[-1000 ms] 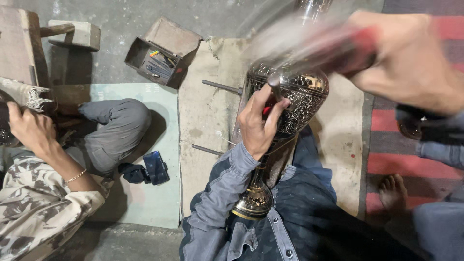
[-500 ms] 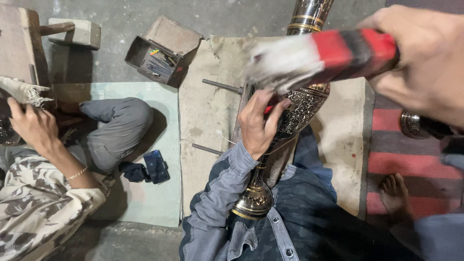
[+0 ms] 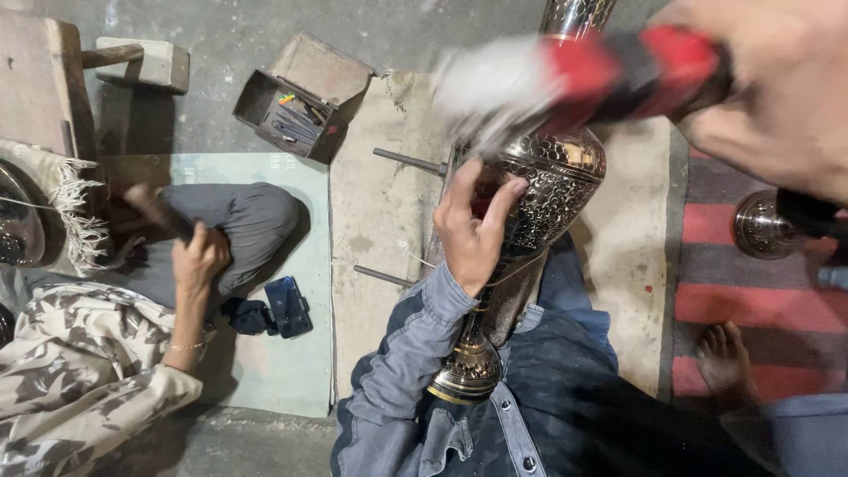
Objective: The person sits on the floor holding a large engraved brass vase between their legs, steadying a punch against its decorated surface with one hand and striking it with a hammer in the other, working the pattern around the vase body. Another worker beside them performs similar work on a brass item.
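A tall engraved metal vase (image 3: 558,187) lies across my lap, its round foot (image 3: 464,375) toward me and its neck pointing away. My left hand (image 3: 473,234) rests on the vase's belly, fingers curled around a small reddish tool (image 3: 481,201) held against the metal. My right hand (image 3: 777,97) is raised close to the camera at the upper right. It grips a red-handled hammer (image 3: 636,75), whose blurred pale head (image 3: 486,88) hangs over the vase's shoulder.
A co-worker in a camouflage sleeve sits at the left, their hand (image 3: 199,256) holding a dark tool. An open box of tools (image 3: 300,106), two metal rods (image 3: 406,161), a phone (image 3: 287,305), a second metal piece (image 3: 760,225) and a bare foot (image 3: 724,362) lie around.
My right hand keeps the hammer swinging over the vase, its blur shifting. My left hand stays on the vase. The co-worker's hand has moved right and lifted a tool.
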### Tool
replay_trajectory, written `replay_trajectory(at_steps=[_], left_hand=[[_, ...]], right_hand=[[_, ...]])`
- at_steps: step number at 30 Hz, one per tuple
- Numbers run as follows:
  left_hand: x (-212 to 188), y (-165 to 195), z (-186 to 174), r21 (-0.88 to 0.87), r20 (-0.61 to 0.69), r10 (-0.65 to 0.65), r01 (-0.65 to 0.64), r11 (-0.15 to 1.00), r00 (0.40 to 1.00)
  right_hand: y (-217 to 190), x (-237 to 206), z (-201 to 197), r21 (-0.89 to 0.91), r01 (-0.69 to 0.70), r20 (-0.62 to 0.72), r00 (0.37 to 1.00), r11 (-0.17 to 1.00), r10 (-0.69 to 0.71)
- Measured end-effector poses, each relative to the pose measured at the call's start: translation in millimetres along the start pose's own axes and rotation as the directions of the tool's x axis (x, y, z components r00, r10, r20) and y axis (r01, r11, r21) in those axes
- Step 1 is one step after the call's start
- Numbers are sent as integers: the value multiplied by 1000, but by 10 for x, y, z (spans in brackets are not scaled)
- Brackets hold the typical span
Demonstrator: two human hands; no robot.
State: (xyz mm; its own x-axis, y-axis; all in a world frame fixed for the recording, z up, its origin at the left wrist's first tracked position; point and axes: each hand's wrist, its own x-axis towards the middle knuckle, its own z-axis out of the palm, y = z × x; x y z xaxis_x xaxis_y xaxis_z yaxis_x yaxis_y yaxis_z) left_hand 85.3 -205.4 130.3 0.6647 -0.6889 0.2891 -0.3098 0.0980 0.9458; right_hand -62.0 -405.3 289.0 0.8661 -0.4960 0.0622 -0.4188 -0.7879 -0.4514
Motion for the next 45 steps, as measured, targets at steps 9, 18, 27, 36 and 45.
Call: replay_trajectory(at_steps=[9,18,27,36,45], left_hand=[[191,-392,-204,-431,-89,-225,167,887,970],[448,-159,-197,-63,427,138,-122,990,894],[897,-5,19,-47,771,351,-502,864,532],[982,75,99,-61,840,382,-633,771,385],[1009,-10,173,-140,822,467,-678,722,327]], right_hand=[[664,-897,524,-518,-18,-98,994,855,-39],[1323,-2285,3168,237,-842,344,539,484,769],[1063,-1644,2387,705,-311,-329,653,637,682],[688,-1085,1207,597,360,-736,601,717,311],[622,-1312,1210,-45,-171,-758,648,984,78]])
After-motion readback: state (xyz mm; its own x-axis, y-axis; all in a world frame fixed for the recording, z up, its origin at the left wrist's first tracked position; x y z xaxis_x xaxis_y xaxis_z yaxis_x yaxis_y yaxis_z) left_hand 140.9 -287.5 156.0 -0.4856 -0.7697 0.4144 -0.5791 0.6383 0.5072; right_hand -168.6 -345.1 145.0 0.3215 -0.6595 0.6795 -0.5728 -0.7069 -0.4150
